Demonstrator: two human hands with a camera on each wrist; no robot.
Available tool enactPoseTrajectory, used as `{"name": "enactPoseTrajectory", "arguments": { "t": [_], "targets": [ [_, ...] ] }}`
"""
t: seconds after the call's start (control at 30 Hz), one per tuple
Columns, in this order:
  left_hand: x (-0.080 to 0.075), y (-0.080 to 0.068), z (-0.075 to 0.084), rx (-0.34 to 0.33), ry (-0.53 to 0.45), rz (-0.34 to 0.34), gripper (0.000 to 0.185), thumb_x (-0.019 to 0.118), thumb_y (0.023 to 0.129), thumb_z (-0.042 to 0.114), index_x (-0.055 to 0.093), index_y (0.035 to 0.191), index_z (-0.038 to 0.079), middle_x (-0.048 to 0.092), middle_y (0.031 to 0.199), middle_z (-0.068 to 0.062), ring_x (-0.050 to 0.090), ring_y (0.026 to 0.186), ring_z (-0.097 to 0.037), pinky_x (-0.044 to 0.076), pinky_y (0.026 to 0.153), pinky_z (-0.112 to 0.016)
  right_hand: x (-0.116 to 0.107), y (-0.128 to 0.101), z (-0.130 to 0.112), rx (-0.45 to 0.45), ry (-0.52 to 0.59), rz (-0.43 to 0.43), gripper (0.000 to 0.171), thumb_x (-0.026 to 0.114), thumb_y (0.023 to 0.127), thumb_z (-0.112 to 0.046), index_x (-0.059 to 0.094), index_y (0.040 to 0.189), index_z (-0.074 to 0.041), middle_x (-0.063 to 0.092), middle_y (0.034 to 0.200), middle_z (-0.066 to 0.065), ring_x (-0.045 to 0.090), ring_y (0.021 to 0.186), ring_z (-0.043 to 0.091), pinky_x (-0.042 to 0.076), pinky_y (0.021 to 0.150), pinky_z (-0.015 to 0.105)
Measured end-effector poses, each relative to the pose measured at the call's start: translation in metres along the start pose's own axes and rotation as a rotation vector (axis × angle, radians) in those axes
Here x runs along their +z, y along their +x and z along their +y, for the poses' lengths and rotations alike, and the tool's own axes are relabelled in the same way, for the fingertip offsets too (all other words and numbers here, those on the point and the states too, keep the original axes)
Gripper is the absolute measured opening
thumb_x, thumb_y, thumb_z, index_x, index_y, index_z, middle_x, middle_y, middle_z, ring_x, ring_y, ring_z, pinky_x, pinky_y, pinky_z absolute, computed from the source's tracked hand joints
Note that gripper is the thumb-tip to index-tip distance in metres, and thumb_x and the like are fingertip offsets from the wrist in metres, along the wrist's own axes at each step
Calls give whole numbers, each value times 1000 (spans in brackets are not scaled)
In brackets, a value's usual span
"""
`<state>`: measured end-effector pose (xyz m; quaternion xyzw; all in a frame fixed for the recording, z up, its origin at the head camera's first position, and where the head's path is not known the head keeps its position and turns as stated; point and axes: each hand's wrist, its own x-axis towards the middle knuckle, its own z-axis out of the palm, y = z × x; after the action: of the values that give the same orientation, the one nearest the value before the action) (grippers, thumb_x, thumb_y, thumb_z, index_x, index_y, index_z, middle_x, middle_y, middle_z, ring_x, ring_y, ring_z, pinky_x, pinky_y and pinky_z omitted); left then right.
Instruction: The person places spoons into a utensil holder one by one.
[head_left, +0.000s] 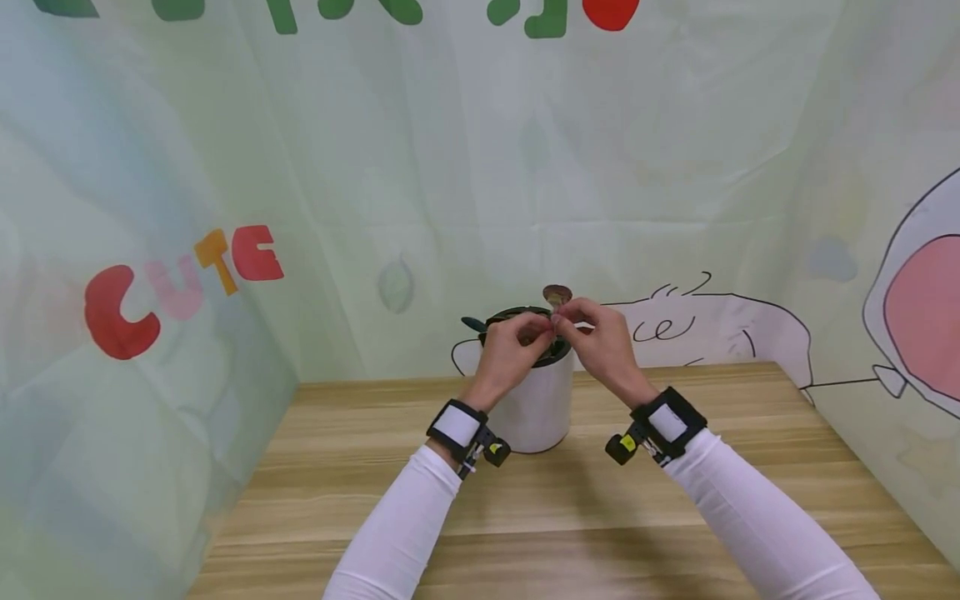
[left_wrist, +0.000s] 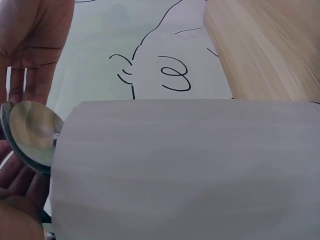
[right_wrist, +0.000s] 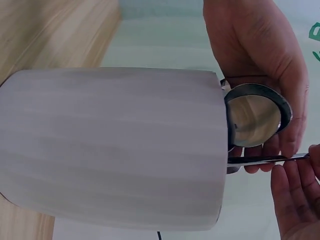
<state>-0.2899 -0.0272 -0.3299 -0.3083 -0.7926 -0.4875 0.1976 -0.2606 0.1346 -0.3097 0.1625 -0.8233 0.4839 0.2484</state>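
Observation:
A white cylindrical utensil holder point(head_left: 531, 408) with a dark rim stands on the table. Over its rim, my right hand point(head_left: 603, 337) pinches the thin stem of a spoon-like utensil whose round, brownish head point(head_left: 557, 293) rises above the fingers. From the other side my left hand point(head_left: 510, 350) has thumb and fingertips together at the same stem. In the right wrist view the thin stem point(right_wrist: 260, 160) runs from the holder to the fingertips. Beside it, a shiny, round spoon bowl point(right_wrist: 257, 115) reflects the wood; it also shows in the left wrist view point(left_wrist: 35, 130).
The holder is on a wood-grain table point(head_left: 360, 475), close to the back wall cloth point(head_left: 420, 167), which carries cartoon drawings and letters. A dark, leaf-shaped tip point(head_left: 472, 323) sticks out past the holder's left rim. Similar cloth hangs along both sides.

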Motion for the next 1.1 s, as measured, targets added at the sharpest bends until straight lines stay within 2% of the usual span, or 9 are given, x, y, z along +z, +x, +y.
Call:
{"name": "enactPoseTrajectory", "arguments": {
  "t": [0.27,0.47,0.7,0.93,1.1],
  "targets": [
    [0,0,0,-79,-2,-41,13,68,92,17,70,101,8,76,96,-6,72,89,-16,57,77,-27,3,-5,8,49,3,-17,12,66,93,-15,66,97,-4,70,97,15,69,99,29,57,88,47],
    [-2,0,0,-117,-10,-60,14,69,92,19,71,100,8,76,98,-7,72,91,-17,58,79,-29,4,-8,13,93,6,-43,15,66,94,-18,68,98,-4,70,102,15,68,105,30,56,89,46],
    [-5,-1,-1,-154,-7,-88,15,68,92,17,72,101,5,76,99,-9,73,92,-19,58,81,-31,8,-13,19,103,-43,-55,14,66,94,-19,70,96,-5,73,98,13,69,96,28,56,86,44],
    [-6,-4,-2,-196,2,-114,20,61,96,18,71,108,6,76,101,-7,72,95,-17,58,83,-31,11,-15,26,131,-70,-49,14,68,93,-20,72,100,-8,74,101,12,66,110,32,50,96,52],
    [-5,-8,-2,-203,1,-115,24,56,99,18,69,114,4,76,100,-7,72,93,-14,58,82,-30,14,-17,31,92,-114,-20,14,70,91,-17,73,100,-7,72,102,13,62,111,32,45,99,53]
  ]
}}
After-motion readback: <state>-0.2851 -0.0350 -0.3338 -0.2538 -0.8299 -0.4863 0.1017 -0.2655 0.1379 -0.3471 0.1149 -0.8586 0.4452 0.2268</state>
